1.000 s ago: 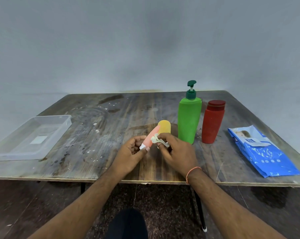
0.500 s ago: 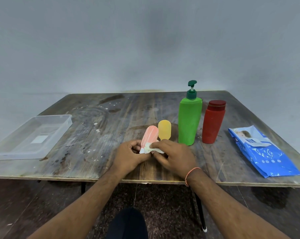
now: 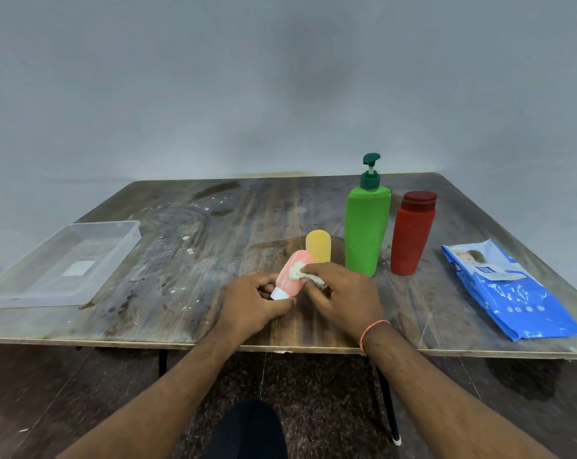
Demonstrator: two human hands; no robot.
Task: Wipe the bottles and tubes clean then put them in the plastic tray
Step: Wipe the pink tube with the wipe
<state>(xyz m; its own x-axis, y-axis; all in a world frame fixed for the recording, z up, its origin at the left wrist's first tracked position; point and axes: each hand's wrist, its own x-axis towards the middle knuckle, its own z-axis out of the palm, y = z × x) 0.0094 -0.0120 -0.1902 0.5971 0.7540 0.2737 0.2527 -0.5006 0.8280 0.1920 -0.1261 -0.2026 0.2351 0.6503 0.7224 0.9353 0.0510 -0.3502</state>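
Head view, pink tube (image 3: 292, 274): being gripped at its white cap by left hand (image 3: 252, 304) fingers.
Wipe (image 3: 305, 274): being pinched against the tube by right hand (image 3: 341, 298) fingers.

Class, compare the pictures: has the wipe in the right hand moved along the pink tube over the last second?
Yes. The wipe went from mid-tube down to the white cap, then back up toward the tube's rounded end, nearer the yellow tube.

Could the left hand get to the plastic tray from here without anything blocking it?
Probably yes. The plastic tray sits open at the table's left edge with only bare tabletop between it and the left hand. That hand grips the pink tube, so it would carry it along.
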